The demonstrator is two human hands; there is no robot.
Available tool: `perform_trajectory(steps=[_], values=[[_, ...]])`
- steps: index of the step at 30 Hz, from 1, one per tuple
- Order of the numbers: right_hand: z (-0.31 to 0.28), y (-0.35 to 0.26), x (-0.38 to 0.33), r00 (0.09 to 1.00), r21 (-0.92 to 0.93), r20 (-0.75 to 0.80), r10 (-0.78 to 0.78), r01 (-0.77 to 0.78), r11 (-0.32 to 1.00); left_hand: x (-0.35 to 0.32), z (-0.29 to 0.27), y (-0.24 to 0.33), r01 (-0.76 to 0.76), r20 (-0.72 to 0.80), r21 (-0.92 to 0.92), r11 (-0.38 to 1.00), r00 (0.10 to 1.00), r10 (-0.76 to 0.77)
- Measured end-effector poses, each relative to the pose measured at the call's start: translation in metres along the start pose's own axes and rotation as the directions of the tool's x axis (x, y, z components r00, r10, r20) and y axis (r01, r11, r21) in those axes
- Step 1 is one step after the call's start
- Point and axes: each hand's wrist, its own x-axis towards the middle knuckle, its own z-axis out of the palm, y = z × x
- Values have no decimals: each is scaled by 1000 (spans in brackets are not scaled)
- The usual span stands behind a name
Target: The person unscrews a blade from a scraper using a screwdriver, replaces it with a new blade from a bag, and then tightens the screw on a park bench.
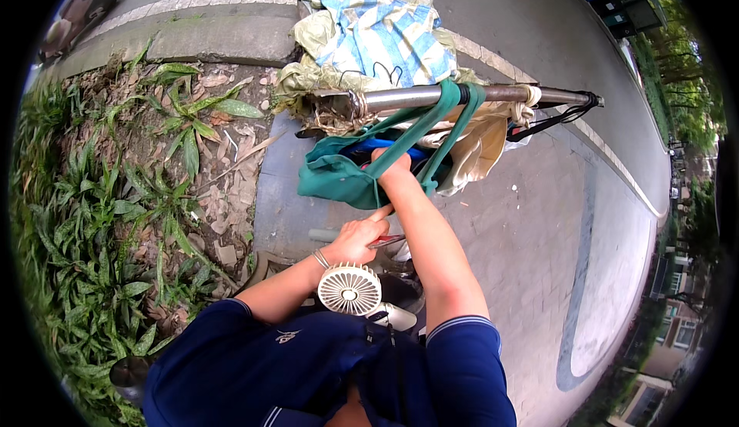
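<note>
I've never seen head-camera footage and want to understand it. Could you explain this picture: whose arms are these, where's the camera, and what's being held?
There is no machine here: the bare arms belong to the person wearing the camera, in a navy-blue short-sleeved shirt. It's a wide fisheye lens on their head, looking down, so straight edges bend.

The right hand reaches into a green cloth bag looped over a round metal bar; whatever it touches inside is hidden. The left hand, just below the bag, seems to hold a slim red object, mostly covered.

Beyond the bar lies a crumpled blue-and-white striped sheet. A round white fan sits before the chest. Grey paving spreads right; leafy green plants grow left.
</note>
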Motion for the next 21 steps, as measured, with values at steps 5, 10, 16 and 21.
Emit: perform_trajectory(steps=[5, 10, 16, 21], values=[[-15, 13, -123, 816, -46, -503, -285, 304, 952, 2, 4, -13, -70, -10, -56, 996, 998, 70], [31, 84, -212, 662, 548, -739, 125, 482, 684, 5, -6, -12, -36, -59, 5, 999, 998, 36], [96, 147, -320, 915, 765, -272, 296, 393, -511, 17, 1, -14, -103, -157, -236, 966, 985, 66], [153, 152, -377, 922, 630, -325, 208, 375, -680, 12, 1, 58, -352, -239, -190, 916, 922, 304]])
